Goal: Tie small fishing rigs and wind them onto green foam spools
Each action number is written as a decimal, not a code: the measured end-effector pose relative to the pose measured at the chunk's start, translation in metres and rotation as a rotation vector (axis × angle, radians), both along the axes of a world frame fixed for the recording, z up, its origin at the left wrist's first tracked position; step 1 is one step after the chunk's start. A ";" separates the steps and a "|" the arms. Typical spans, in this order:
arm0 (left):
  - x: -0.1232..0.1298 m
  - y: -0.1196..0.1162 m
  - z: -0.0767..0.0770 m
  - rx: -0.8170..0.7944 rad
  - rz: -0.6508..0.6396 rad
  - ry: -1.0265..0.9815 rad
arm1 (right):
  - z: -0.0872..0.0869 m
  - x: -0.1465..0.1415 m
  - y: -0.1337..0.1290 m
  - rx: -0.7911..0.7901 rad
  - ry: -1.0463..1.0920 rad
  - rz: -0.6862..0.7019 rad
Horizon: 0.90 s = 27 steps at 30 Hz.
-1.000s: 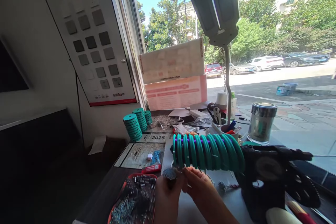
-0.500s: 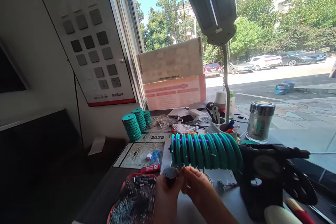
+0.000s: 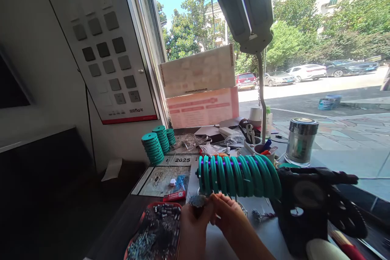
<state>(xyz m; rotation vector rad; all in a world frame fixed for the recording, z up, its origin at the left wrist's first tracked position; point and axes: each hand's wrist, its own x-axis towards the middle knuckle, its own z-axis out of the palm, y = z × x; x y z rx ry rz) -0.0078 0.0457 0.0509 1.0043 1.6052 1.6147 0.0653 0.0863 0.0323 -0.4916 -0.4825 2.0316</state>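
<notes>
My left hand [image 3: 195, 221] is closed around a small grey, rough-textured object [image 3: 197, 200] that rises above its fist. What kind of object it is, I cannot make out. My right hand [image 3: 228, 213] is closed too, its thumb and fingertips pinched together against the left thumb. Anything between those fingertips is too small to tell. Just above both hands lies a row of teal spools [image 3: 237, 175] on a horizontal spindle, joined at the right to a black stand [image 3: 301, 207]. A red-rimmed tray [image 3: 135, 233] of small metal parts sits left of my left hand.
Stacked teal spools [image 3: 153, 148] stand at the back left. A red packet [image 3: 174, 196] lies near the tray. A lamp arm [image 3: 263, 97] rises by the window, left of a lidded jar [image 3: 301, 142]. A wooden-and-red handle [image 3: 344, 243] lies at the lower right.
The view has shifted very slightly. Both hands keep nearly the same place and grip.
</notes>
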 end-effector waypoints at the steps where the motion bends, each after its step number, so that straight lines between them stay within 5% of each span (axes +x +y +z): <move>1: 0.001 0.000 0.000 0.010 -0.010 -0.017 | 0.000 0.000 0.000 0.000 0.009 0.010; 12: 0.008 0.005 0.002 0.130 0.061 -0.217 | -0.014 -0.008 0.000 -0.128 0.056 0.004; 27: 0.008 0.003 0.002 0.094 0.041 -0.172 | -0.002 -0.005 -0.004 -0.144 0.030 -0.020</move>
